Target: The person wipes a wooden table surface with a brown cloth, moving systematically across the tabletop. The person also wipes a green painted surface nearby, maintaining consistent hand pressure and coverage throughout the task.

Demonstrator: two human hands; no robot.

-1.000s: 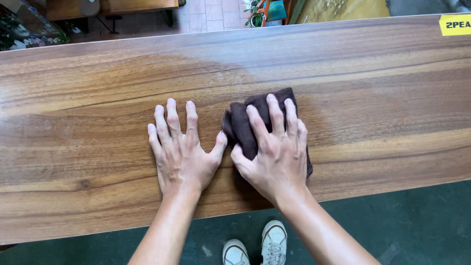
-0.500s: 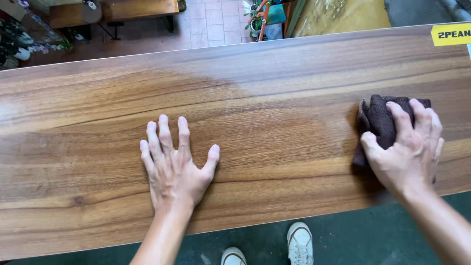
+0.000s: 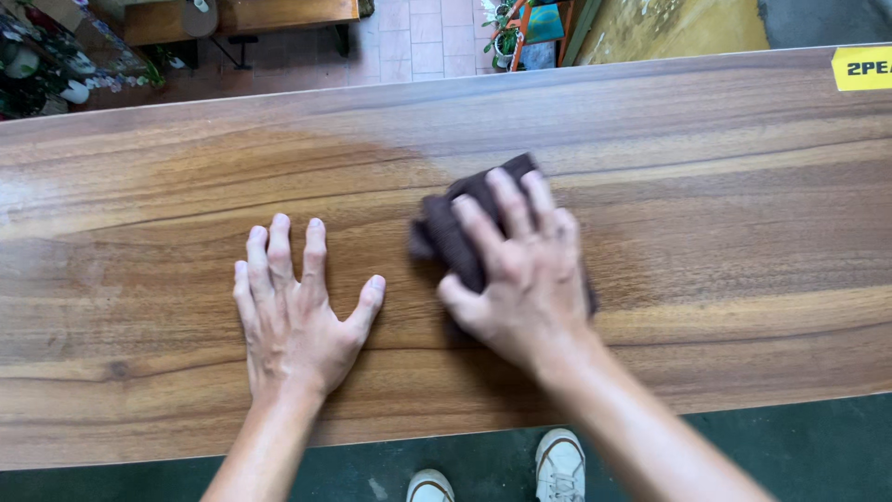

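My left hand [image 3: 293,311] lies flat on the wooden tabletop [image 3: 743,214], fingers spread, holding nothing. My right hand [image 3: 520,270] presses down on a dark brown cloth [image 3: 455,228] just right of the left hand, near the middle of the table. The cloth sticks out past my fingertips and to the left of them; the rest is hidden under my palm. The wood looks darker and damp around and to the right of the cloth.
A yellow label [image 3: 862,67] is stuck at the table's far right corner. Beyond the far edge are a tiled floor, a wooden bench [image 3: 269,14] and potted plants [image 3: 506,33]. My white shoes [image 3: 557,465] show below the near edge.
My right hand slid the cloth from beside the left hand out to the right end, then back left to the middle. The left hand stayed planted.
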